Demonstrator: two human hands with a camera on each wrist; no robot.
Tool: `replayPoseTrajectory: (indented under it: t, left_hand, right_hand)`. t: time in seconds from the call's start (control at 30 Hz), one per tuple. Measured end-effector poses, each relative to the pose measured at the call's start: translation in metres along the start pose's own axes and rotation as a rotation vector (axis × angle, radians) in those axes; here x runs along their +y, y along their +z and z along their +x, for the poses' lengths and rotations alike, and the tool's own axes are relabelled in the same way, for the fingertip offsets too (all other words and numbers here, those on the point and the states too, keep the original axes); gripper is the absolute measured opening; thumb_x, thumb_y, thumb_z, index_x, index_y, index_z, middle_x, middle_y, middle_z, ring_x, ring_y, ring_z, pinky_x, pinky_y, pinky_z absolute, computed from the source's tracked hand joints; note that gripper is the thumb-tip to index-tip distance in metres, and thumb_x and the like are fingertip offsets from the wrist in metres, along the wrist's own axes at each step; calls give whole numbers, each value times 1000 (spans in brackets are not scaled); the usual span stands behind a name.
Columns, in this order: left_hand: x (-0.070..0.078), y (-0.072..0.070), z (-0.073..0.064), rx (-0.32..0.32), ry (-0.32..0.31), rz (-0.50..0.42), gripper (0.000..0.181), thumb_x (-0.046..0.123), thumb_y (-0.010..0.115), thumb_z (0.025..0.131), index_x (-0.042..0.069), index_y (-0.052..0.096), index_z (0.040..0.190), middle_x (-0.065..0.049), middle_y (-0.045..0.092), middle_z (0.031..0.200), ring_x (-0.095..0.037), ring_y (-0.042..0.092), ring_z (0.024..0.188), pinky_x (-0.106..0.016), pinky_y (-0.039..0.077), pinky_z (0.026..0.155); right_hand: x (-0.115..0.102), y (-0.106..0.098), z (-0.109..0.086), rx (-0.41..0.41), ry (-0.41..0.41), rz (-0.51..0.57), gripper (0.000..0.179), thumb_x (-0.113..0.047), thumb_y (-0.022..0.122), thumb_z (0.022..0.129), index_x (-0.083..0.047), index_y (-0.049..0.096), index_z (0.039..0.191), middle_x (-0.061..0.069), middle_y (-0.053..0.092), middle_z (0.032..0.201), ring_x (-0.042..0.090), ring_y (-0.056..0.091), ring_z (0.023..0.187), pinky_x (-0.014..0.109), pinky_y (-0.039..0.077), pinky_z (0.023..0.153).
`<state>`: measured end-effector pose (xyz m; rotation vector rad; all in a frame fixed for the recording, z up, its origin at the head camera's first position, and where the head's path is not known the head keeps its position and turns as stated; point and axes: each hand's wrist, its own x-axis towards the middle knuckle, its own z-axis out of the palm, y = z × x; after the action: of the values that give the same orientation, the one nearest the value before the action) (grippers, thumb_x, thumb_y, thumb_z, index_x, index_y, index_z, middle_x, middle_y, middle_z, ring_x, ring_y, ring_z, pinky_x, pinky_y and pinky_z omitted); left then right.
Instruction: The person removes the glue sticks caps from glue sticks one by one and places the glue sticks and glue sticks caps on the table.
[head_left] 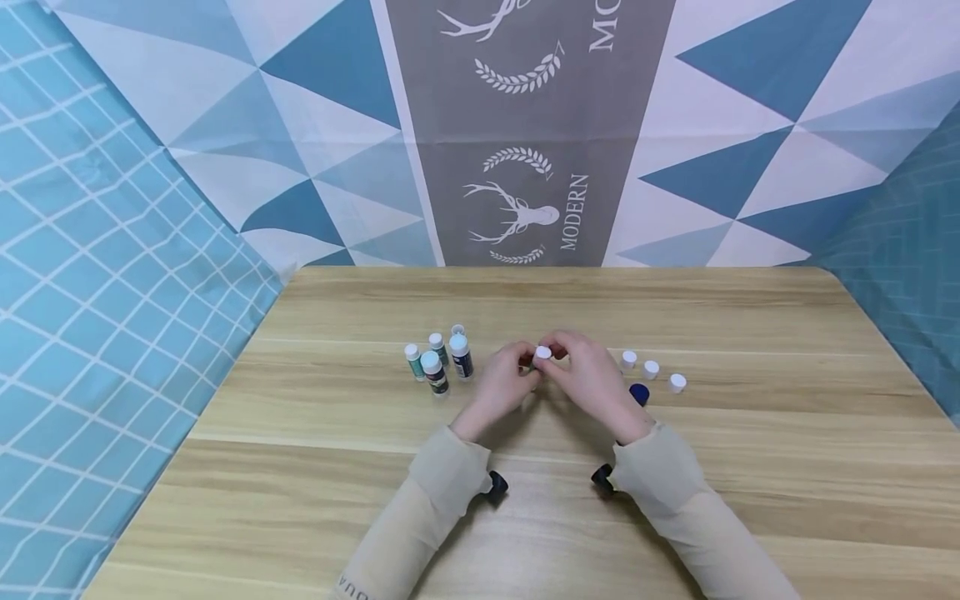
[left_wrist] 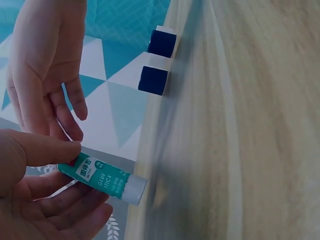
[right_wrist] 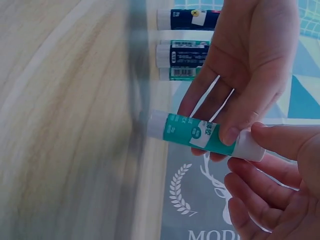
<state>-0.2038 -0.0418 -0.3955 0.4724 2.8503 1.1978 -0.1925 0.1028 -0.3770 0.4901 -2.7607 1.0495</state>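
A green glue stick (left_wrist: 102, 175) is held between both hands. My left hand (head_left: 508, 377) grips its green body, the thumb lying along the side near the cap. The fingers and thumb of my right hand (head_left: 588, 375) pinch the white cap (right_wrist: 248, 146) at the upper end. In the head view only that cap shows clearly; the hands hide most of the body. The white base end (right_wrist: 157, 124) points down, close over the table in the right wrist view.
Left of the hands stand several glue sticks (head_left: 461, 358), dark and green, with white tops. To the right lie white caps (head_left: 651, 369) and a dark blue cap (head_left: 639, 393); the left wrist view shows two dark blue caps (left_wrist: 153, 80). A patterned cloth hangs behind the wooden table (head_left: 300, 500).
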Motion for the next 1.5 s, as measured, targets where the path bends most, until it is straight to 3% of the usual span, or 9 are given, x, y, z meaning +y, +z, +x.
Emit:
replayPoseTrajectory:
  t: [0.27,0.43,0.57,0.73,0.9,1.1,1.3,1.5]
  left_hand:
    - [7,-6,-7,14,35,45,21,16,63,83,7,64,102,-7,64,100,-19,59,94,-32,47,84]
    - [13,-13,-12,49,98,80,22,14,65,83,6,61,103,-6,62,102,-18,58,93,-31,48,83]
    - [19,-20,-18,100,195,204,22,14,66,82,7,61,101,-5,62,99,-15,58,88,-27,49,78]
    - [24,-23,-25,208,377,431,19,16,67,81,8,64,98,-2,62,90,-12,58,78,-26,49,73]
    - [28,-23,-28,282,474,489,17,16,69,80,8,65,95,-1,63,88,-12,59,78,-26,48,74]
    - [31,-25,-31,282,454,458,17,16,70,79,8,66,94,-1,64,88,-13,60,79,-26,48,74]
    - [31,-27,-33,231,363,403,18,18,68,80,9,65,96,-1,65,89,-12,60,78,-25,49,72]
    - [27,-34,-33,180,294,341,20,14,66,82,7,61,100,-4,63,95,-13,60,81,-26,51,72]
  right_hand:
    - [-1,-8,-6,-7,4,45,22,-26,63,85,-11,63,102,2,67,94,20,59,90,37,47,76]
    - [-2,-15,-11,7,-6,88,23,-22,64,84,-9,62,103,2,68,92,17,60,84,35,47,73]
    - [1,-18,-14,-3,-10,143,22,-17,65,83,-9,61,103,3,68,90,15,61,80,31,45,70]
    - [3,-19,-17,-16,-6,228,23,-18,67,82,-11,61,103,1,68,87,13,60,79,29,47,68]
    - [4,-17,-20,-1,-23,255,22,-26,68,81,-16,63,99,-4,64,81,11,58,76,29,49,67]
    - [2,-15,-22,51,-67,210,18,-22,70,78,-16,66,95,-6,61,73,10,55,71,27,47,65]
    - [2,-17,-23,79,-89,190,18,-22,71,77,-17,67,94,-7,63,76,7,55,70,26,47,69]
    - [10,-23,-24,124,-111,137,18,-17,73,75,-13,67,92,-3,63,73,9,54,68,28,48,65]
